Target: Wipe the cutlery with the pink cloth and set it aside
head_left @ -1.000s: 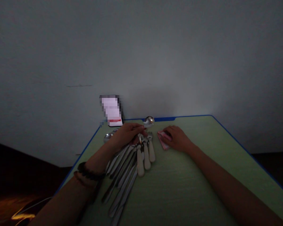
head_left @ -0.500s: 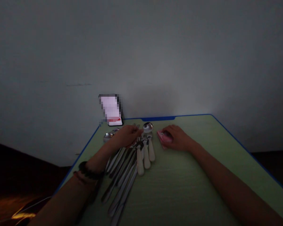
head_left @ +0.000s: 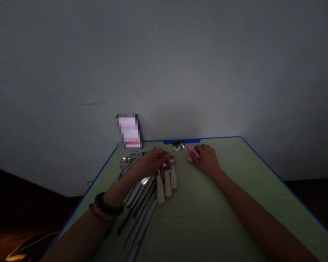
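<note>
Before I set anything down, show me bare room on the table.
The table is bare between the right arm and blue right rim, and between that arm and the white handles. Crowded: under and around the left hand, with bunched cutlery.

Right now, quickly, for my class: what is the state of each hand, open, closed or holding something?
Left hand: fingers bent over cutlery, near a spoon; grip can't be told.
Right hand: closed on a pink cloth.
</note>
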Action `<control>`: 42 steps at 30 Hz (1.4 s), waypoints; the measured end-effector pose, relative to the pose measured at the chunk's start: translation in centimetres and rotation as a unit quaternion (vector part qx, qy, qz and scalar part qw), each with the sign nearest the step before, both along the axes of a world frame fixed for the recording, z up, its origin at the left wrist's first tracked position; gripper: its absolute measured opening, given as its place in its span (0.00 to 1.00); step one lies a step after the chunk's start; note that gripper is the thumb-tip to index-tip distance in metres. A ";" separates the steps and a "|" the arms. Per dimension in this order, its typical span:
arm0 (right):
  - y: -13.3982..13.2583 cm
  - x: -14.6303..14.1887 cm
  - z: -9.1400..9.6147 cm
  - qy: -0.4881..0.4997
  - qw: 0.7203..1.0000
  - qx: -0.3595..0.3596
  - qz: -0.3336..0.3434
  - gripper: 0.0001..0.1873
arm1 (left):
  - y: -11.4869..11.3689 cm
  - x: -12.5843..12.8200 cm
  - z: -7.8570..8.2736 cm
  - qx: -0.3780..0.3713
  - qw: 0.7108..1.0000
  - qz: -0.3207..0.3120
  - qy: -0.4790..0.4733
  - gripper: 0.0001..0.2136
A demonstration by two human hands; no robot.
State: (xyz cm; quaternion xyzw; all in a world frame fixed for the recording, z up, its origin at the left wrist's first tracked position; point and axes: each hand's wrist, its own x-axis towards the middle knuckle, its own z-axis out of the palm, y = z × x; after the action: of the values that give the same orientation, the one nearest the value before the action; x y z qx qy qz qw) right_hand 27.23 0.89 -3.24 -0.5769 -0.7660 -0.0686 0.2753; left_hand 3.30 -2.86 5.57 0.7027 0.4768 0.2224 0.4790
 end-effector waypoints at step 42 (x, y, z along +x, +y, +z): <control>-1.2 2.8 0.6 0.878 0.392 -0.243 0.129 0.15 | -2.7 3.5 -4.7 -0.095 0.988 -0.019 -0.121 0.18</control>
State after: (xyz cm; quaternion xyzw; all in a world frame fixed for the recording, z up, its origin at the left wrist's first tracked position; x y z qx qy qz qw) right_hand 30.04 -0.33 -2.65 -0.2544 -0.1496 0.7015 0.6487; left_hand 6.76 -5.56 0.84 0.6306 0.4208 0.2508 0.6020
